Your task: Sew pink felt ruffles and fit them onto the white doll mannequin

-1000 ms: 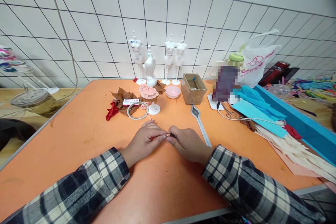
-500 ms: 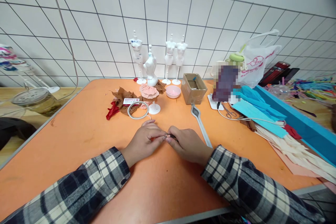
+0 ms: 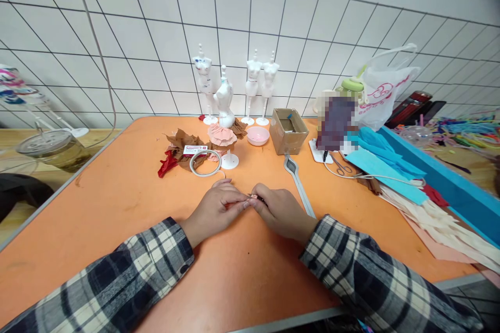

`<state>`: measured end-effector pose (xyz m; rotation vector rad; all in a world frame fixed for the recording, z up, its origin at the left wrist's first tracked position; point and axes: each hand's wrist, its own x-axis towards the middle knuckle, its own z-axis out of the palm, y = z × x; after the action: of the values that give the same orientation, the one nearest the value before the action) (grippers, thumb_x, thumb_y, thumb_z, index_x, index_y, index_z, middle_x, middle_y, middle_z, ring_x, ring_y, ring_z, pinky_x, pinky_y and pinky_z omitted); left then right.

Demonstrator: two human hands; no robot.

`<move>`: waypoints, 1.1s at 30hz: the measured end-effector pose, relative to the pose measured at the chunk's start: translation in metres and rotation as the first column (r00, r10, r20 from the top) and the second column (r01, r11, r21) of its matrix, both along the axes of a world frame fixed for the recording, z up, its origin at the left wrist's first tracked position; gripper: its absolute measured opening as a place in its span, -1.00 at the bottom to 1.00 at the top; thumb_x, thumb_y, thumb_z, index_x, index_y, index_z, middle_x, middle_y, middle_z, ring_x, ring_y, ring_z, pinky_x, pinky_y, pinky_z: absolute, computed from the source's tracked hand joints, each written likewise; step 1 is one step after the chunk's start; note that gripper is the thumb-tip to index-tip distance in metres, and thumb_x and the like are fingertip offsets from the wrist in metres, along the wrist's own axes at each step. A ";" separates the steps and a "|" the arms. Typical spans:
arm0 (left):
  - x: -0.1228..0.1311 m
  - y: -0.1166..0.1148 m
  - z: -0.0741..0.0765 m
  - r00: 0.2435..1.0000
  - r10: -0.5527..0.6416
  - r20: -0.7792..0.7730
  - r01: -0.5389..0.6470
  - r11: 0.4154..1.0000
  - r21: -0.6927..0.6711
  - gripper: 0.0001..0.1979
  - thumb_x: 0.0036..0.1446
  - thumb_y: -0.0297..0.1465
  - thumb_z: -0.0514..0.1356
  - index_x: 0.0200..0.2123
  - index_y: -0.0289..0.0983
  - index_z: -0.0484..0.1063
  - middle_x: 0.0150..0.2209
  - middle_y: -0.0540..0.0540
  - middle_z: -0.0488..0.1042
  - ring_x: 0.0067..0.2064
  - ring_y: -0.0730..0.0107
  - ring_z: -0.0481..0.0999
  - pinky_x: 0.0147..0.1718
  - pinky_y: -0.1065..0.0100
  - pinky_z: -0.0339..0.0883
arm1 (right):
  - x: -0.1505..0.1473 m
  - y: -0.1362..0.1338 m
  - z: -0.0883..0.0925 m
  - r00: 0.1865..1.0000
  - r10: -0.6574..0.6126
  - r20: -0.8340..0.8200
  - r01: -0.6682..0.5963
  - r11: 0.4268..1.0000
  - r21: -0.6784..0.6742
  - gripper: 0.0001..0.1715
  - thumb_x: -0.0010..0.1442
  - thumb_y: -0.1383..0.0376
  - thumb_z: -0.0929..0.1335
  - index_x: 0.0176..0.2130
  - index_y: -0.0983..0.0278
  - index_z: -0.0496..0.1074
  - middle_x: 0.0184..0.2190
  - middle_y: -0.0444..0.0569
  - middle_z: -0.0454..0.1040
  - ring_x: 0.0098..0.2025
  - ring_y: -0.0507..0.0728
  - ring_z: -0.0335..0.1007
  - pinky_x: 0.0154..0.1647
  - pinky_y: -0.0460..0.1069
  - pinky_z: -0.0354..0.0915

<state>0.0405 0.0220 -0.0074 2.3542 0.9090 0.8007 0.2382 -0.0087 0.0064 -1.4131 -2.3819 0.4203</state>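
Note:
Above the middle of the orange table, my left hand [image 3: 219,207] and my right hand [image 3: 279,213] meet at the fingertips. Between them shows a tiny pink piece [image 3: 254,196], perhaps crepe paper, with something thin and dark beside it; the fingers hide most of both. Thumb and forefinger of each hand are pinched together there. Beyond my left hand stands a white dress form [image 3: 224,99] with a ruffled pink paper skirt [image 3: 222,135]. A roll of white tape [image 3: 205,163] leans near its round base.
More white mini mannequins [image 3: 253,80] line the tiled wall. A pink bowl [image 3: 258,136] and a cardboard box [image 3: 289,132] stand at the back. Brown crepe paper [image 3: 182,140] lies left; scissors [image 3: 342,167], a cable and blue paper [image 3: 390,171] lie right. A grey strap [image 3: 300,190] lies near my right hand.
My right fingertips have shifted slightly, and a little more of the pink piece shows between them. My left hand stays nearly still.

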 end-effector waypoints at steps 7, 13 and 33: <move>0.002 0.001 0.001 0.946 0.188 0.266 -0.037 0.873 -0.487 -0.65 0.18 -0.16 0.17 -0.17 -0.29 0.57 -0.34 -0.12 0.62 -0.29 0.29 0.56 -0.19 0.28 0.39 | 0.021 0.023 -0.009 0.955 -0.250 0.157 0.241 0.968 0.072 -0.74 0.33 0.14 0.23 -0.11 0.24 0.35 -0.22 0.02 0.49 -0.22 0.17 0.42 -0.37 -0.03 0.09; -0.002 0.005 0.001 0.888 0.266 0.375 0.034 0.776 -0.630 -0.56 0.16 -0.15 0.21 0.01 -0.28 0.48 -0.26 -0.14 0.61 -0.12 0.20 0.55 -0.04 0.20 0.33 | 0.028 0.029 -0.014 0.961 -0.236 0.147 0.211 0.963 0.166 -0.74 0.29 0.24 0.27 -0.06 0.25 0.42 -0.12 0.13 0.43 -0.02 0.26 0.30 -0.06 0.10 0.19; 0.002 0.004 -0.006 0.702 0.337 0.627 0.269 0.690 -0.672 -0.80 0.07 -0.24 0.31 -0.23 -0.16 0.59 0.17 -0.11 0.40 0.24 0.10 0.27 0.19 0.05 0.15 | -0.006 0.013 -0.015 0.675 -0.101 -0.731 -0.255 0.898 -0.359 -0.69 0.27 0.11 0.28 -0.28 0.29 0.43 -0.49 -0.14 0.32 -0.42 0.01 0.30 -0.34 -0.07 0.29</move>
<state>0.0424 0.0262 -0.0139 1.1370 0.7143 1.0182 0.2320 0.0045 -0.0088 -0.9840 -1.7066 1.3442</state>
